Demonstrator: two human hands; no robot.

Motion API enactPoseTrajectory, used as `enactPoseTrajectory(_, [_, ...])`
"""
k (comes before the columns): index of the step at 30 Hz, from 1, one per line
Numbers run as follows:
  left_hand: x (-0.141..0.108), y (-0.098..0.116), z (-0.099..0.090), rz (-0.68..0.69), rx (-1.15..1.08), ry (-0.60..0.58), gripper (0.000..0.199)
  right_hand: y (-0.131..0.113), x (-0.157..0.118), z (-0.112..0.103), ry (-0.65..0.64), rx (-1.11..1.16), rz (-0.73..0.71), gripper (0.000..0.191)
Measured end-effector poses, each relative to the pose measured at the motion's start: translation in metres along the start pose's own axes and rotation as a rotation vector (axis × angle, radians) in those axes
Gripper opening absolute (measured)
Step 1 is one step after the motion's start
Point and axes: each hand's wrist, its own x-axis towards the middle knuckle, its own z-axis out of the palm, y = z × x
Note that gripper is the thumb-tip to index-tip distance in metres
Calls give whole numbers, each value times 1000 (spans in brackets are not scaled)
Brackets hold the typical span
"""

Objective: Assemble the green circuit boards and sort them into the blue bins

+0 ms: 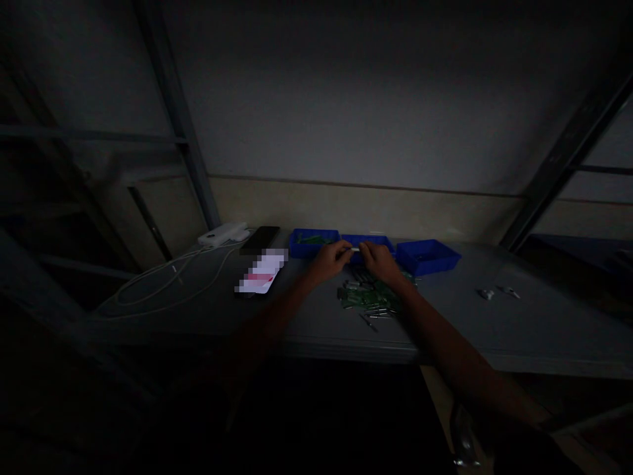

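Note:
Both hands meet in front of the middle blue bin point(368, 239), pinching a small slim metallic piece point(355, 249) between them. My left hand point(330, 260) is closed at the piece's left end. At the other end my right hand point(380, 260) is closed too. The piece's exact kind is too small and dark to make out. Below the hands lies a loose pile of green and silver slim parts point(366, 297), partly hidden by my right forearm. One thin metal part point(368, 322) lies apart at the pile's front.
A left blue bin point(315, 251) contains green parts; a right blue bin point(428, 258) stands beside the middle one. Left on the table point(306, 316) are a lit phone point(264, 274), a dark flat object point(260, 239) and a white power strip point(222, 234) with cables. Small whitish items point(486, 293) lie right.

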Motion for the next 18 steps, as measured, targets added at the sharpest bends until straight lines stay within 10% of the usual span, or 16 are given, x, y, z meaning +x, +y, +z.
enactPoseTrajectory(9, [-1,-3,1,-34,68,9,27,2,0,-1,-52,49,54,39])
enactPoseTrajectory(18, [-9,-5,7,34,420,-315,29,16,1,-7,101,-215,475,37])
